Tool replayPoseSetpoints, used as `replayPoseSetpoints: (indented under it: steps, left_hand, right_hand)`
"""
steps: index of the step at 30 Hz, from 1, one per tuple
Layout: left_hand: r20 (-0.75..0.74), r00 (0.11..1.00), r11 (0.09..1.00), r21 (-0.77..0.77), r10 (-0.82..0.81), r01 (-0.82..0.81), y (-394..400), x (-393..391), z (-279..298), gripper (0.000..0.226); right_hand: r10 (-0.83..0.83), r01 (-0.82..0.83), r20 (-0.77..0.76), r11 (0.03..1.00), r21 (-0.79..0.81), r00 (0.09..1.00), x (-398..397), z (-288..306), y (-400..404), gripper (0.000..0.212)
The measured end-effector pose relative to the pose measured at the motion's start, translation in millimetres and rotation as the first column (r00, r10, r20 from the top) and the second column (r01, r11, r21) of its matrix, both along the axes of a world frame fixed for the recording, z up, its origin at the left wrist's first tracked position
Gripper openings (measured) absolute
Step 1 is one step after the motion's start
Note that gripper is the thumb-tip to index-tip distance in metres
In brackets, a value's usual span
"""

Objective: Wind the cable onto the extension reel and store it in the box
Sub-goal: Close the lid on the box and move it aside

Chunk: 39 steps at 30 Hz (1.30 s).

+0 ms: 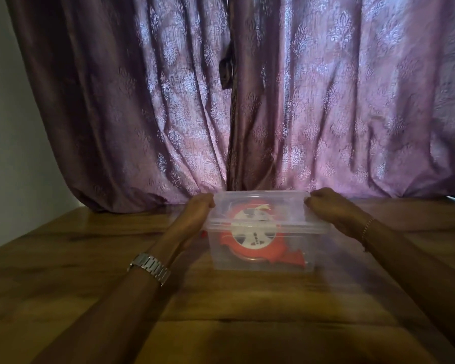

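red-white reel (252,239), clear box (294,261), seemingly damask mauve curtain (326,101)

The reel (255,236) blurs behind the box's (286,261) cloudy wall; both forearms run off frame.

Two bare forearms without sleeves, silver metal link watch (149,268) behind the left hand (197,209), thin beaded bracelet (367,227) behind the right hand (329,204)

Purple patterned curtain (273,101) behind wooden table (63,271), w/ pale wall (8,127) left.
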<state>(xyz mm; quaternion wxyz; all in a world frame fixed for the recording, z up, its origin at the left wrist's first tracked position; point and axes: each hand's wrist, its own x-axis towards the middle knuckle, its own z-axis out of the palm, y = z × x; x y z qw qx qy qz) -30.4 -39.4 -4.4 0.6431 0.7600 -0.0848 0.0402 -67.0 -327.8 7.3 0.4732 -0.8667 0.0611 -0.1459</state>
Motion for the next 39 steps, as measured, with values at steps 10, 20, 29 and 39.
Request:
replayPoseSetpoints:
  steps: [10,20,29,39]
  left_hand:
    - [0.032,0.993,0.993,0.042,-0.111,0.110,19.7,1.8,-10.6,0.026]
    - [0.045,0.992,0.989,0.091,-0.121,0.116,18.5,5.9,-10.9,0.026]
    - [-0.170,0.981,0.992,-0.097,-0.098,0.082,16.9,-3.4,-9.2,0.021]
    - [-0.220,0.975,0.982,0.184,-0.011,0.053,37.2,-4.0,-2.5,0.035]
  right_hand:
    - [0.068,-0.087,-0.088,0.967,-0.240,0.994,1.2,1.5,-1.8,0.049]
    - [0.032,-0.099,-0.253,0.961,-0.257,0.967,-7.9,12.2,3.1,0.049]
    - [0.180,-0.079,-0.445,0.968,0.237,0.877,-9.4,0.1,-9.3,0.056]
    - [0.101,-0.035,-0.278,0.973,0.230,0.955,-36.5,2.6,-29.6,0.060]
